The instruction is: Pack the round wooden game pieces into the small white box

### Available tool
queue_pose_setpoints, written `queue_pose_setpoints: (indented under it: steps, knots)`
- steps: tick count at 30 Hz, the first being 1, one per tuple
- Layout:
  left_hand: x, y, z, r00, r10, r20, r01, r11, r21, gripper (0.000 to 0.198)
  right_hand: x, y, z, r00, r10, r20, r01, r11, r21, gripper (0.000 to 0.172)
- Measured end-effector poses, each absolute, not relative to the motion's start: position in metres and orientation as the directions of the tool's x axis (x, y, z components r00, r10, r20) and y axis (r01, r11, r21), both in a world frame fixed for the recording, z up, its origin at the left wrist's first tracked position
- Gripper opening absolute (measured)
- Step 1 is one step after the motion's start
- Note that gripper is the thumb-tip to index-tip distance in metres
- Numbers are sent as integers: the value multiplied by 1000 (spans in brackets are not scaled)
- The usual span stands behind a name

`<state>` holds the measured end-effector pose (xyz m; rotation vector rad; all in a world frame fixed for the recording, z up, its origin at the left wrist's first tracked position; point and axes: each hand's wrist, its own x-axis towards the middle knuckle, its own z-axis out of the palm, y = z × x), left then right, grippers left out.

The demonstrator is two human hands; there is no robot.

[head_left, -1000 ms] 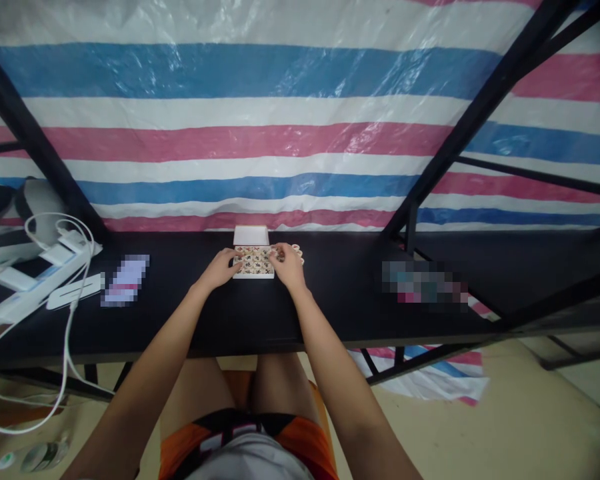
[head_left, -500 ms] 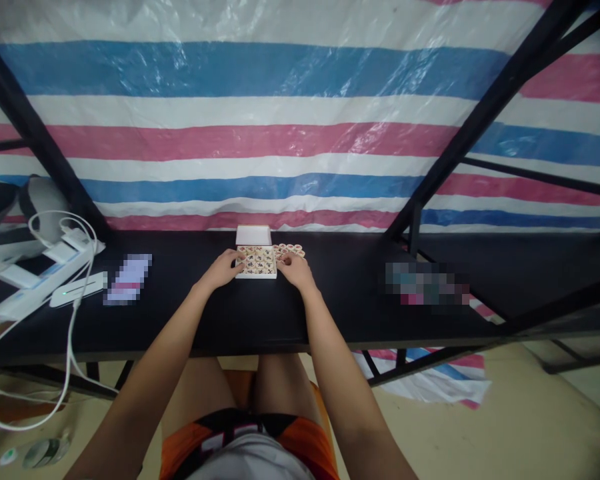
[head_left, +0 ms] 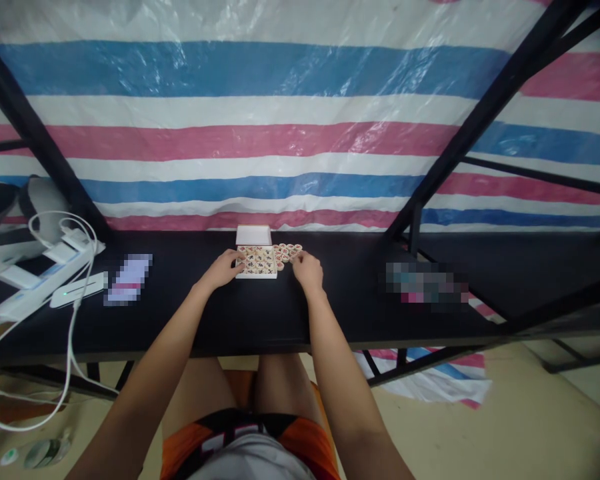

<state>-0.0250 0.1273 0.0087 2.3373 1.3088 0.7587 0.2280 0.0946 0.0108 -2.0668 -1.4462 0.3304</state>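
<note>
An open white box (head_left: 257,275) stands on the black table, filled with rows of round xiangqi pieces (head_left: 260,260) bearing black and red characters. Its white lid (head_left: 253,235) is tilted up at the back. My left hand (head_left: 223,268) is closed on the box's left edge, fingertips at the rim beside the leftmost pieces. Right of the box lies a loose group of red-marked xiangqi pieces (head_left: 283,252). At the right end of that group is my right hand (head_left: 309,271), its fingers curled together; whatever is between the fingertips is hidden.
On the left are a blurred phone-like rectangle (head_left: 129,279), a slim white device (head_left: 79,289), a white power strip (head_left: 45,273) and looping white cables (head_left: 71,340). A blurred item (head_left: 425,283) lies on the right. Black metal posts (head_left: 450,157) and striped sheeting (head_left: 260,143) stand behind.
My right hand has moved right, from beside the box's right edge to the far end of the loose pieces, uncovering more of them. My left hand and the box have stayed put.
</note>
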Motion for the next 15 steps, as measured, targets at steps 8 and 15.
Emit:
queue_pose_setpoints:
  steps: [8, 15]
  knots:
    - [-25, 126, 10, 430, 861, 273, 673, -507, 539, 31, 235, 92, 6, 408, 898, 166, 835, -294, -465, 32]
    - [-25, 127, 10, 431, 860, 274, 675, -508, 535, 30, 235, 93, 7, 378, 914, 149, 841, -272, -467, 24]
